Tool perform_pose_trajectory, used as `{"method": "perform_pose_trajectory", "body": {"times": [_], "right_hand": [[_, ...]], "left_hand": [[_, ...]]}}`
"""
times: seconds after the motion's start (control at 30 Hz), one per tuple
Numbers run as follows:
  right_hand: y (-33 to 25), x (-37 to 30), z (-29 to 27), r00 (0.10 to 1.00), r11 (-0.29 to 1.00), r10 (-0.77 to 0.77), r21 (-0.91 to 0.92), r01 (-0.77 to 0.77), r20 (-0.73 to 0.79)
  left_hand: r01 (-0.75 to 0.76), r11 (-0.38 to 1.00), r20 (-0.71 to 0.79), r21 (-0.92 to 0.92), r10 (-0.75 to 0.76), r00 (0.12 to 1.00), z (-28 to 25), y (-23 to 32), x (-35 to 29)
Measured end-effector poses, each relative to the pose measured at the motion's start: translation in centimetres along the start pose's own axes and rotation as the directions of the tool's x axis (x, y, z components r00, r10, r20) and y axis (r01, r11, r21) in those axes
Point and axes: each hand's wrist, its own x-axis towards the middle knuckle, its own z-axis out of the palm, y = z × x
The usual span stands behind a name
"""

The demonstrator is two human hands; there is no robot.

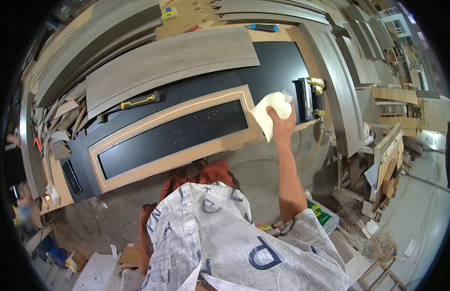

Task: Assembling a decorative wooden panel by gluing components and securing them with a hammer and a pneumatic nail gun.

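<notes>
My right hand point(284, 121) is wrapped round a soft plastic bag of white glue point(265, 115), its tip just off the right end of a wooden frame point(258, 127). A thin white bead of glue point(190, 103) runs along the frame's far rail and down its short sides. The frame lies on a black board point(278, 63), which shows through its opening with small pale specks. My left hand point(146, 211) hangs low beside my body, away from the bench; the shirt partly hides it, and its fingers cannot be made out.
Behind the frame lie a hammer point(133, 103) and a wide grey panel point(176, 63). A nail gun point(310, 99) stands at the right. A blue-handled cutter point(264, 28) rests at the far edge. Wood offcuts point(67, 109) pile up at the left; a long grey board point(332, 82) lies right.
</notes>
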Motion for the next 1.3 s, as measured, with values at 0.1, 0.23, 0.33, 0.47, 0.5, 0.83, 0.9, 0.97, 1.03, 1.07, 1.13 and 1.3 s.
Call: {"method": "perform_pose_trajectory", "body": {"times": [0.1, 0.23, 0.33, 0.47, 0.5, 0.83, 0.9, 0.97, 1.03, 1.07, 1.13, 1.3], "right_hand": [[-0.1, -1.3, -1.4, 0.999, 1.0, -0.005, -0.026, 0.004, -0.04], [-0.1, -3.1, -2.5, 0.998, 0.998, 0.014, -0.054, -0.017, -0.058], [-0.1, -4.5, -3.1, 0.997, 0.998, 0.024, -0.056, -0.028, -0.076], [-0.2, -5.9, -3.9, 0.991, 0.999, 0.05, 0.005, -0.05, -0.125], [-0.2, -6.3, -4.0, 0.99, 0.999, 0.051, 0.001, -0.052, -0.128], [-1.5, -8.8, -1.4, 0.998, 1.0, 0.009, 0.013, -0.008, -0.068], [-2.0, -9.5, -0.4, 0.999, 1.0, 0.003, -0.023, -0.003, -0.036], [-2.6, -10.3, 0.9, 1.0, 1.0, 0.009, -0.015, -0.009, 0.009], [-2.6, -11.1, 1.9, 0.998, 0.999, 0.019, -0.05, -0.016, 0.052], [-2.9, -11.5, 2.6, 0.997, 0.999, 0.017, -0.05, -0.013, 0.072], [-3.4, -12.5, 4.1, 0.993, 0.996, 0.014, -0.092, -0.004, 0.115], [-5.3, -15.5, 7.8, 0.975, 0.996, 0.04, -0.086, -0.021, 0.22]], "left_hand": [[0.095, 0.995, 0.112, -0.005, -0.094, 0.989, -0.9, -0.7, 1.1], [0.099, 0.943, 0.334, 0.319, -0.209, 0.919, -1.8, -2.2, 1.9], [0.433, 0.867, 0.363, 0.245, -0.496, 0.788, -2.3, -2.5, 2.5], [0.212, 0.91, 0.443, 0.355, -0.364, 0.82, -2.9, -0.9, 4.0], [0.211, 0.911, 0.447, 0.354, -0.363, 0.818, -3.0, -0.5, 4.2], [0.496, 0.868, 0.305, 0.013, -0.476, 0.825, -4.5, -0.2, 1.5], [0.566, 0.822, 0.312, -0.066, -0.522, 0.794, -4.8, 1.2, 1.6], [0.464, 0.877, 0.252, -0.127, -0.424, 0.87, -5.0, 0.7, -0.1], [0.389, 0.901, 0.204, -0.194, -0.351, 0.914, -5.3, -0.5, -2.1], [0.399, 0.895, 0.192, -0.201, -0.364, 0.912, -5.2, -1.2, -3.1], [0.027, 0.999, 0.051, -0.042, -0.025, 0.998, -4.8, -2.7, -4.8], [-0.036, 0.976, 0.192, 0.215, -0.007, 0.981, -4.2, -7.0, -8.6]]}}
